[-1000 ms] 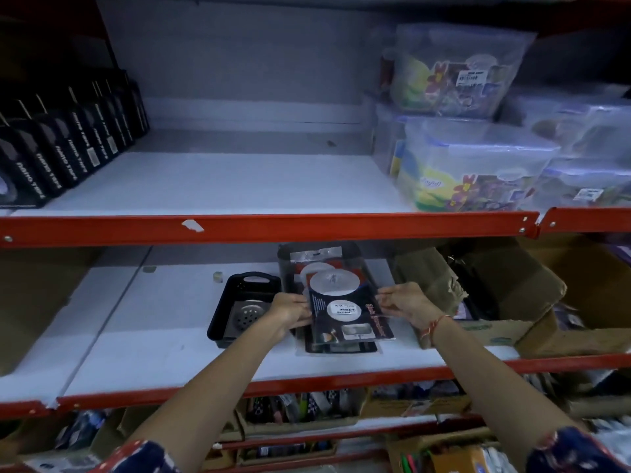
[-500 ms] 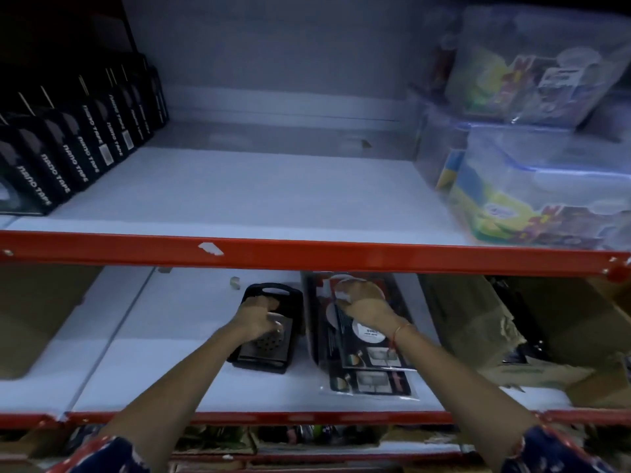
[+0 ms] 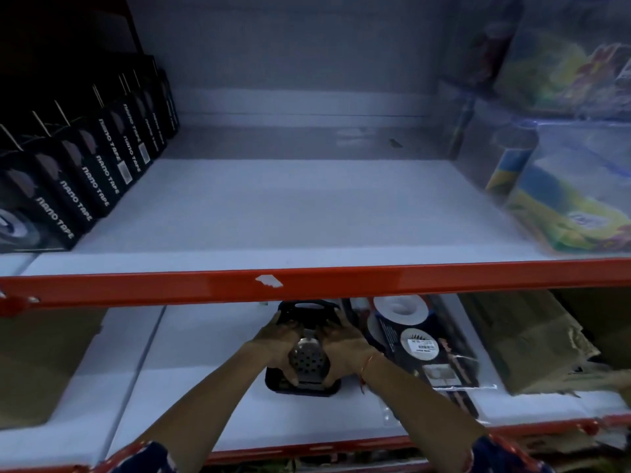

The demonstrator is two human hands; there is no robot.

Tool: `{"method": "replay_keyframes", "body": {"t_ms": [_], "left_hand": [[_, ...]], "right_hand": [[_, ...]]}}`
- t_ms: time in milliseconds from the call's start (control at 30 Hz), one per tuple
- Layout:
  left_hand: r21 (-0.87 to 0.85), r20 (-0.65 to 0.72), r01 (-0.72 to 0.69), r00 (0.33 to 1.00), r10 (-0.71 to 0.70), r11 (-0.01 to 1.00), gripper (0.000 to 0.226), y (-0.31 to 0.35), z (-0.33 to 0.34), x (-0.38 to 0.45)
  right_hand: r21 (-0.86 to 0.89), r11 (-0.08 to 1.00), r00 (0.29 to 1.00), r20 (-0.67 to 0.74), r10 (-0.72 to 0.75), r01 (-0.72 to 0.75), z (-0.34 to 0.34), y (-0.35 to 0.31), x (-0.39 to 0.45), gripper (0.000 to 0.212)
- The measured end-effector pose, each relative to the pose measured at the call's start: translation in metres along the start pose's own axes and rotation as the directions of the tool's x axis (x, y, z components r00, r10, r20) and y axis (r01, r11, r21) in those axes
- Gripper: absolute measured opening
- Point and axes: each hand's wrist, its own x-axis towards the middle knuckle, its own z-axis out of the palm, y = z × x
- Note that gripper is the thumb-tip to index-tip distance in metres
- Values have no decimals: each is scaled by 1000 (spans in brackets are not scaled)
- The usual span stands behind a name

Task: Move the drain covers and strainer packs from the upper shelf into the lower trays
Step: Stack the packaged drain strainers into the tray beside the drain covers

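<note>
Lower centre: left hand (image 3: 278, 339) and right hand (image 3: 345, 343) both grasping drain cover (image 3: 307, 361) over black tray (image 3: 309, 307); packs (image 3: 418, 346) just right

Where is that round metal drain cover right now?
On the lower shelf, in the black tray, the drain cover sits between both hands, left of the strainer packs.

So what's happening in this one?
A person is restocking a lower shelf. Both hands, left hand and right hand, are around the round perforated drain cover in the black tray. Strainer packs lie in the tray beside it. The middle of the upper shelf is bare.
</note>
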Motion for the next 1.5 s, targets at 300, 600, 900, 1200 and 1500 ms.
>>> {"method": "replay_keyframes", "body": {"t_ms": [300, 600, 900, 1200, 1500], "left_hand": [[154, -122, -100, 985, 119, 983, 84, -18, 25, 10], [273, -124, -66, 987, 103, 960, 101, -15, 29, 8], [-128, -72, -91, 994, 83, 988, 68, -1, 4, 10], [-615, -303, -199, 953, 5, 763, 32, 85, -34, 21], [-972, -25, 16, 985, -173, 233, 25, 153, -21, 38]], "right_hand": [[-56, 998, 995, -95, -25, 20, -9, -11, -7, 94], [-49, 999, 998, -54, 14, -16, -5, -12, -2, 98], [255, 967, 976, -202, 79, -25, -22, -4, -27, 90], [646, 668, 677, -304, 670, -370, -33, 92, -88, 31], [850, 347, 710, 43, 703, -395, -13, 139, -127, 22]]}}
